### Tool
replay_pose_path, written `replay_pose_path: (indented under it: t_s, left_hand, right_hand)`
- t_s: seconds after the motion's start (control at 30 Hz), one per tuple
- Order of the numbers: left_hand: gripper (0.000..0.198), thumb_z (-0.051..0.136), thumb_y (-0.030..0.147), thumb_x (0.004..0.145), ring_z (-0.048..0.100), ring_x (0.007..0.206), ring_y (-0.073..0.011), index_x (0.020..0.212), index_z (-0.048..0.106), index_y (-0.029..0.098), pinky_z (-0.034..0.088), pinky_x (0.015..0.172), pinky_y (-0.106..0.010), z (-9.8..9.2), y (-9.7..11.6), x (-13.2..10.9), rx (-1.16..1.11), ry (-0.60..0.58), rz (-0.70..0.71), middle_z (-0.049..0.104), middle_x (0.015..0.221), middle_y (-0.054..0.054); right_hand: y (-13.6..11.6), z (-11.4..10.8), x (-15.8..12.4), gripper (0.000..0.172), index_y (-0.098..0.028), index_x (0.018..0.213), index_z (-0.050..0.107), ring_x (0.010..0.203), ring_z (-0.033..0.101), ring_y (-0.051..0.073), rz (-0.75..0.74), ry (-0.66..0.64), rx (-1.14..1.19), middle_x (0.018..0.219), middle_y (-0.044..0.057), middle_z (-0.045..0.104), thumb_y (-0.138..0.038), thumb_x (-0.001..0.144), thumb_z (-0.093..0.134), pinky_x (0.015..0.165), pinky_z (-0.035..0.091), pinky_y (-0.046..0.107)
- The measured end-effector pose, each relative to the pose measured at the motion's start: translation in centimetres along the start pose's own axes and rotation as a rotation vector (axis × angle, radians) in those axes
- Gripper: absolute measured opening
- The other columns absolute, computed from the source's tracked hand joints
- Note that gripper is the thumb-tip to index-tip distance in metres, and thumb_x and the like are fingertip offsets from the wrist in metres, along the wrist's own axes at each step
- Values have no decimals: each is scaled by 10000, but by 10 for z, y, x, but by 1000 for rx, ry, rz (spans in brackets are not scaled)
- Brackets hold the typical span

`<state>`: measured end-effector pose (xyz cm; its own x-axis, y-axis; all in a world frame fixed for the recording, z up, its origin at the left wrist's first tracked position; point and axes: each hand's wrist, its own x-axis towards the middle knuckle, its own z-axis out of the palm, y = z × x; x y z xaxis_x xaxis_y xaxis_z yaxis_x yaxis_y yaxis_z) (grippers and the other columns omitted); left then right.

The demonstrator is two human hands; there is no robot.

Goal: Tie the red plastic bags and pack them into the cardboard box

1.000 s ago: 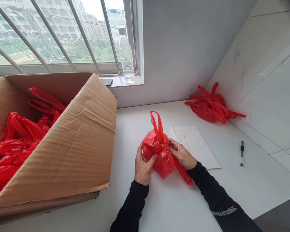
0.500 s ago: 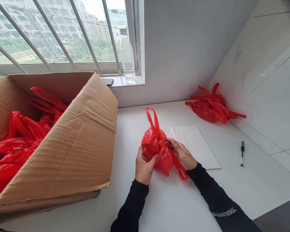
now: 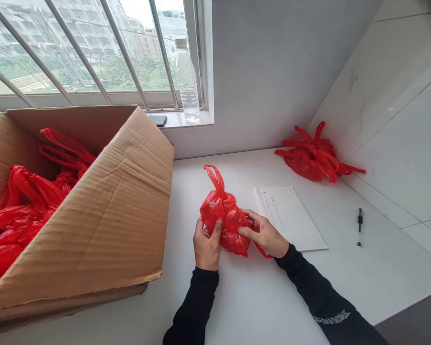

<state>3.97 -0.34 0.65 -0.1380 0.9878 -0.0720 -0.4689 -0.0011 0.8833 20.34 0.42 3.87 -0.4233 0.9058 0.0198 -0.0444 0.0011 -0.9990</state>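
Note:
Between my two hands is a tied red plastic bag (image 3: 230,215), held just over the white table (image 3: 244,306). One handle loop sticks up at its far end, and another trails beneath my right hand. My left hand (image 3: 207,244) grips the bag's left side, thumb on top and fingers curled under it. My right hand (image 3: 267,235) pinches the right side, with the thumb pressed on the plastic. What lies inside the bag is hidden. A notebook (image 3: 294,218) with handwriting on its page lies open just beyond my right hand.
At the left stands an open cardboard box (image 3: 129,206) holding several red bags (image 3: 32,196). More red bags (image 3: 314,155) lie in the back right corner. A black-capped pen (image 3: 360,225) rests at the right. A water bottle (image 3: 187,84) and a phone (image 3: 158,120) are on the windowsill.
The bag has shifted slightly left and turned between my hands, its upper loop leaning further left. My right thumb now presses on the bag's front.

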Motion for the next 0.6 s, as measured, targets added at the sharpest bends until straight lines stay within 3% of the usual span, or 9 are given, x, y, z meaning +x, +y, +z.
replay_pose_path:
  t_s: [0.13,0.23,0.33,0.6]
  left_hand:
    - [468,753,361,754,721,851,-228,1139,531,214,558,791,-342,-3,-3,2,-53,-34,-19,744,935,-60]
    - [674,799,317,697,718,860,-224,1268,449,239,554,802,-354,-5,-7,3,-120,-45,-25,741,970,-62]
    - [687,807,307,687,714,895,-231,1273,460,216,546,834,-363,-6,-10,4,-153,-35,-28,735,1012,-87]
    - [525,736,316,774,694,965,-242,1230,510,188,538,873,-377,-2,-2,1,-167,-87,-32,718,1058,-109]
  right_hand:
    - [0,-1,-1,513,-228,1350,478,1180,589,232,10,8,24,1269,94,616,-353,880,639,1027,476,416]
    - [-1,-2,-3,677,-257,1420,379,1244,539,240,37,-23,16,1360,93,547,-299,831,708,1064,445,424]
    - [-1,-1,-4,803,-274,1455,310,1237,542,245,43,-59,3,1414,95,492,-224,785,748,1059,449,426]
    - [1,5,-1,618,-242,1375,433,1203,561,243,-35,57,-28,1333,88,566,-241,820,705,1043,458,415]
